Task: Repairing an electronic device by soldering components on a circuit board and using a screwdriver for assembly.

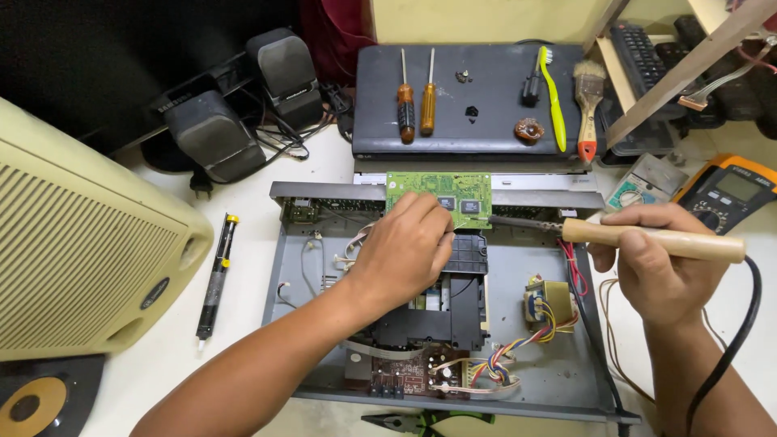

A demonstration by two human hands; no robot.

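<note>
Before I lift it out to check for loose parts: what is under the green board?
Under the green circuit board, the open grey chassis and black drive unit show. The left hand covers the rest.

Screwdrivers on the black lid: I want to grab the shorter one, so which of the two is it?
The right screwdriver, with the lighter orange handle; the left screwdriver has a darker, longer handle reaching lower on the lid.

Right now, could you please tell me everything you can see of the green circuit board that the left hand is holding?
The flat green rectangular circuit board stands nearly upright on its long edge at the back of the opened grey metal player chassis. Its face carries several dark square chips and fine tracks. The left hand grips its lower left part, covering that corner. The dark metal tip of the wooden-handled soldering iron, held in the right hand, reaches its right edge.
</note>
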